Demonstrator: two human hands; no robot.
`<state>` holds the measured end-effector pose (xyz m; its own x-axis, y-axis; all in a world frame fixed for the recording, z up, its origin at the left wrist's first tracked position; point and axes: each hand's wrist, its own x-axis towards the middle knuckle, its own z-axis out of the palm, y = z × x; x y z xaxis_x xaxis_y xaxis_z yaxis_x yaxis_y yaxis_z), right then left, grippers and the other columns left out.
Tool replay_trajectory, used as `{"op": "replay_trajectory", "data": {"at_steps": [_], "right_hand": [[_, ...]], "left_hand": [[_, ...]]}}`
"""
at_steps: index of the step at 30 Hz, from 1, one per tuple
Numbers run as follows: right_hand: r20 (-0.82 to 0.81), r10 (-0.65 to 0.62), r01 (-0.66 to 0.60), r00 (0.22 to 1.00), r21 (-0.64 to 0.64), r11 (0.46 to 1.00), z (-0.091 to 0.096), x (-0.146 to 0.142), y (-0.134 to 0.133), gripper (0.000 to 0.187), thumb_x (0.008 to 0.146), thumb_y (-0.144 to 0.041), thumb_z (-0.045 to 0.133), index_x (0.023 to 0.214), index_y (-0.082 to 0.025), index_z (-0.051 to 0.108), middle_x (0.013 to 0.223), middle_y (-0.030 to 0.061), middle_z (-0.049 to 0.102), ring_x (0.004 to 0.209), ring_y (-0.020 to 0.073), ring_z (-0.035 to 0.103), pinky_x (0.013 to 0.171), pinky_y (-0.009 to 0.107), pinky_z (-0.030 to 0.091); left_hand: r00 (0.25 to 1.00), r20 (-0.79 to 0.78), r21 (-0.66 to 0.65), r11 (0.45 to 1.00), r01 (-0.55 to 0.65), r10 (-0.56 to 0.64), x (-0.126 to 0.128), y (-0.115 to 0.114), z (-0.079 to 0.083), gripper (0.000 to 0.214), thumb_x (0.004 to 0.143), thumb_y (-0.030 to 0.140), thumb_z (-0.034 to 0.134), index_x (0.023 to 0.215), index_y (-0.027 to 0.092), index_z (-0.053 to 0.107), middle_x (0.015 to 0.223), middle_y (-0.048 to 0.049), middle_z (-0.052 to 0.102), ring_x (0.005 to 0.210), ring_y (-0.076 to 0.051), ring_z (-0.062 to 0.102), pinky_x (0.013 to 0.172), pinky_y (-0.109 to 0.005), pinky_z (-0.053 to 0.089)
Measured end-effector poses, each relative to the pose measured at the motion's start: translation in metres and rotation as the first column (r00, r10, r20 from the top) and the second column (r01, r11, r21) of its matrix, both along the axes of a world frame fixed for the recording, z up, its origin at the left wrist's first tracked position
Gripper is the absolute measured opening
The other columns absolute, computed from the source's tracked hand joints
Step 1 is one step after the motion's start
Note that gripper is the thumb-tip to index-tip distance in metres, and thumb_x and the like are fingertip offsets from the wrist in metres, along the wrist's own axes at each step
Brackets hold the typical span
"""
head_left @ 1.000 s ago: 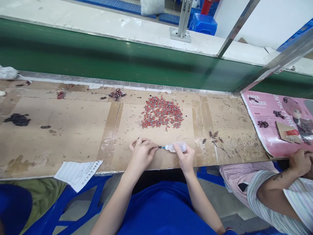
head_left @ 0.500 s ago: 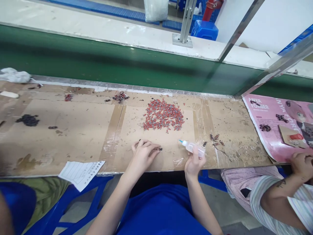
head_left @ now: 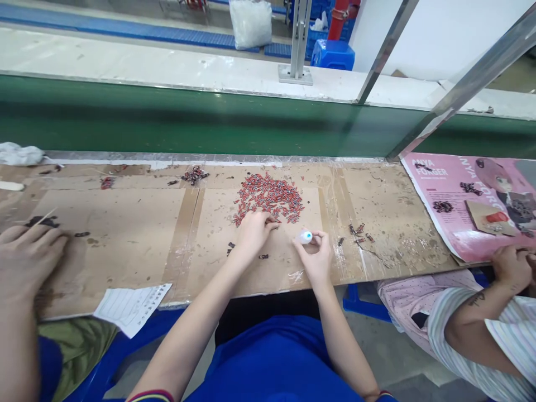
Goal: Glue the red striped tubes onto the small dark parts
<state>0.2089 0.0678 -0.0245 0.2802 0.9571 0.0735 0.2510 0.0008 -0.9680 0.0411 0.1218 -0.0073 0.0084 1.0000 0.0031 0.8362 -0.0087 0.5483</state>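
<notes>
Cardboard-covered worktop [head_left: 125, 223] running along green panel [head_left: 167, 125]. Red pieces [head_left: 274, 192] lying mid-worktop, toward far edge. Left hand [head_left: 254, 230] reaching their near side, apparently picking; can't tell if gripping one. Right hand [head_left: 315, 255] clamping bottle [head_left: 306, 238]. Next move likely calling for single-piece pinch.

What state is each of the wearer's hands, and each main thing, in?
Left hand, curled, grip unclear
Right hand, closed around the bottle
Bottle, held, blue tip facing the camera
Red pieces, loose in a pile
Cardboard, stained and taped
Paper sheet, overhanging the cardboard's edge
Pink poster, spread out
</notes>
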Motion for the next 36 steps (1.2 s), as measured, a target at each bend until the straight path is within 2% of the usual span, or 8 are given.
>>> {"op": "replay_trajectory", "data": {"at_steps": [3,8,14,18,24,27,32,36], "right_hand": [[0.096,-0.018,0.015,0.995,0.034,0.999,-0.001,0.001,-0.002,0.045,0.062,-0.037,0.082,0.096,-0.022,0.056,0.099,0.0095,0.074,0.083,0.0226,0.070,0.077,0.038,0.055],[0.175,-0.186,0.123,0.967,0.317,0.940,0.008,-0.004,-0.026,0.037,0.066,-0.035,0.082,0.093,-0.020,0.062,0.095,0.0102,0.074,0.089,0.0234,0.067,0.075,0.037,0.054],[-0.268,0.075,-0.069,0.960,0.031,0.997,0.017,-0.033,-0.044,0.027,0.076,-0.041,0.073,0.091,-0.020,0.069,0.087,0.0072,0.075,0.080,0.0209,0.071,0.068,0.033,0.059],[-0.401,0.119,-0.151,0.908,-0.049,0.987,0.018,-0.042,-0.043,0.025,0.073,-0.044,0.074,0.077,-0.020,0.071,0.076,0.0048,0.075,0.071,0.0206,0.071,0.061,0.032,0.060],[-0.444,0.146,-0.206,0.884,-0.090,0.974,0.018,-0.048,-0.045,0.026,0.067,-0.042,0.079,0.078,-0.019,0.072,0.078,0.0049,0.076,0.073,0.0209,0.072,0.072,0.034,0.062],[-0.457,0.146,-0.213,0.877,-0.097,0.972,0.014,-0.047,-0.043,0.025,0.069,-0.041,0.077,0.078,-0.018,0.072,0.079,0.0055,0.076,0.070,0.0206,0.072,0.067,0.033,0.062],[-0.348,0.141,-0.203,0.927,-0.150,0.968,0.008,-0.037,-0.038,0.022,0.072,-0.039,0.073,0.078,-0.018,0.073,0.078,0.0070,0.077,0.074,0.0227,0.073,0.070,0.035,0.061],[-0.236,0.186,-0.233,0.954,-0.189,0.954,0.007,-0.035,-0.039,0.021,0.076,-0.038,0.068,0.080,-0.018,0.074,0.079,0.0075,0.077,0.073,0.0229,0.074,0.069,0.034,0.061]], "left_hand": [[0.999,0.053,-0.009,1.000,0.013,-0.013,0.001,0.002,-0.002,0.009,0.078,0.021,0.065,0.070,0.023,0.069,0.076,-0.0051,0.072,0.078,-0.025,0.062,0.072,-0.035,0.045],[0.971,0.234,0.022,0.999,0.041,-0.045,-0.005,-0.015,0.010,0.006,0.075,0.020,0.064,0.069,0.021,0.066,0.076,-0.0029,0.070,0.080,-0.022,0.059,0.079,-0.035,0.045],[0.645,0.755,-0.189,0.981,0.043,0.117,-0.009,-0.059,0.027,0.024,0.068,0.041,0.072,0.071,0.018,0.067,0.070,-0.0019,0.066,0.063,-0.014,0.057,0.061,-0.027,0.046],[0.507,0.832,-0.281,0.959,0.031,0.227,-0.009,-0.077,0.025,0.033,0.057,0.045,0.080,0.065,0.016,0.066,0.068,-0.0025,0.067,0.065,-0.015,0.060,0.066,-0.028,0.051],[0.413,0.854,-0.321,0.945,-0.060,0.316,-0.007,-0.086,0.014,0.035,0.057,0.047,0.081,0.067,0.017,0.067,0.069,-0.0024,0.068,0.066,-0.016,0.062,0.069,-0.030,0.053],[0.506,0.824,-0.266,0.963,-0.047,0.253,-0.011,-0.089,0.005,0.035,0.063,0.049,0.077,0.075,0.017,0.071,0.076,-0.0056,0.071,0.072,-0.020,0.065,0.072,-0.034,0.054],[0.900,0.428,0.062,0.991,-0.121,0.083,-0.018,-0.092,-0.014,0.011,0.076,0.029,0.069,0.083,0.023,0.075,0.097,-0.0076,0.072,0.099,-0.027,0.059,0.092,-0.043,0.047],[0.958,0.283,0.129,0.989,-0.076,0.037,-0.016,-0.093,-0.022,0.016,0.085,0.021,0.057,0.081,0.024,0.073,0.097,-0.0065,0.071,0.099,-0.025,0.057,0.092,-0.042,0.047]]}}
